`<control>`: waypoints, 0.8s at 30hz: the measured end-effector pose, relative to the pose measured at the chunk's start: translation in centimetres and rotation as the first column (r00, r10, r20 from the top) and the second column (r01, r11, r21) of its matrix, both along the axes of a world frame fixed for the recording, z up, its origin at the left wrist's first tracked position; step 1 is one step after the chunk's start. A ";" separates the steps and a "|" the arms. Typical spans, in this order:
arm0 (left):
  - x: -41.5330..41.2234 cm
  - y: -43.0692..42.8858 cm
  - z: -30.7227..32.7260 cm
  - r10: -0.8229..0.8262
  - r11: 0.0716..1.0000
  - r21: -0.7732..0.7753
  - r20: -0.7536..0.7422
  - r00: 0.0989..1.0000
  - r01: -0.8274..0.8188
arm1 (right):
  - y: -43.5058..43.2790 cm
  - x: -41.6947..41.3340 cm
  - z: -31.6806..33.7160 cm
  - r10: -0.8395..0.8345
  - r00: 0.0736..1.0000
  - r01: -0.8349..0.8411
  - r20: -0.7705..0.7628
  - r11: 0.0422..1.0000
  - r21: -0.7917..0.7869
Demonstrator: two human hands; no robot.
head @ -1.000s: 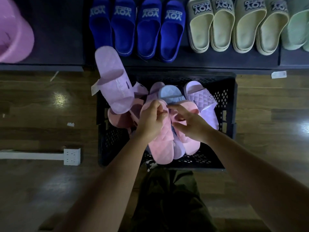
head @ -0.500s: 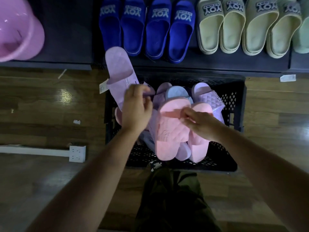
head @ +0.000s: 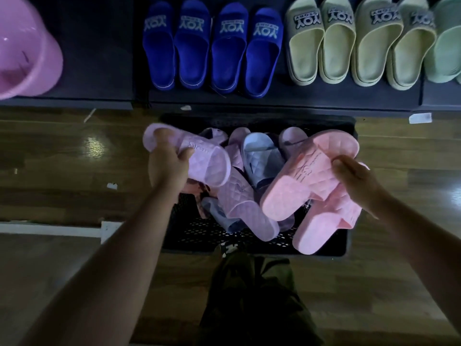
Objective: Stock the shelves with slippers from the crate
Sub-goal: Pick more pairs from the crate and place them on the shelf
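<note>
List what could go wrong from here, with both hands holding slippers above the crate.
1. The left hand grips one lilac slipper; a second lilac slipper lies in the pile below it and may snag or drag along.
2. The right hand holds the pink slippers by an edge; the lower one could slip back into the crate.
3. The shelf straight ahead carries blue slippers; placing there may crowd them.

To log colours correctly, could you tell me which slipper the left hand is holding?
The lilac slipper above the crate's left side, gripped by the left hand. It alone is in that hand; the right hand holds the pink slippers.
</note>
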State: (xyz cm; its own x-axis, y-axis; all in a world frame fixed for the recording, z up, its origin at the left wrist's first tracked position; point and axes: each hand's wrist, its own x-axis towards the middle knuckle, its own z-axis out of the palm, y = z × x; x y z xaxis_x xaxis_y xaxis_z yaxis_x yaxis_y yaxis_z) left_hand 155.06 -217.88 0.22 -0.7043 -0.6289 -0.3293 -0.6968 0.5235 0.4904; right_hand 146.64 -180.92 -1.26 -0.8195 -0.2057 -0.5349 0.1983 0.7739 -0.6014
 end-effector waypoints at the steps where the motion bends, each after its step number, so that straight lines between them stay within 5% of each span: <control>1: 0.4 1.2 0.5 0.103 0.995 -0.001 -0.047 0.994 -0.103 | 0.1 0.2 0.0 -0.028 0.999 0.028 0.018 1.000 0.005; 4: 1.7 4.4 0.7 0.393 0.920 0.051 -0.166 0.905 -0.390 | 0.1 0.8 -0.1 -0.092 0.994 0.092 0.065 0.996 -0.004; 7: 2.2 5.2 -0.2 0.697 0.717 0.141 -0.143 0.702 -0.683 | 0.3 1.1 -0.2 -0.141 0.986 0.143 0.091 0.990 -0.013; 12: 4.4 4.0 -0.4 0.834 0.530 0.370 -0.064 0.549 -0.763 | 0.3 1.1 -0.3 -0.130 0.986 0.131 0.108 0.991 -0.003; 17: 5.4 3.3 1.6 0.812 0.523 0.491 -0.040 0.582 -0.697 | -0.1 1.0 -0.2 -0.115 0.988 0.114 0.099 0.993 0.015; 20: 5.1 3.0 3.4 0.764 0.595 0.494 -0.100 0.638 -0.634 | -0.3 1.1 -0.1 -0.125 0.987 0.124 0.102 0.992 0.012; 24: 5.4 4.2 4.0 0.624 0.588 0.556 0.150 0.767 -0.587 | -0.7 1.1 -0.2 -0.133 0.985 0.130 0.111 0.991 0.040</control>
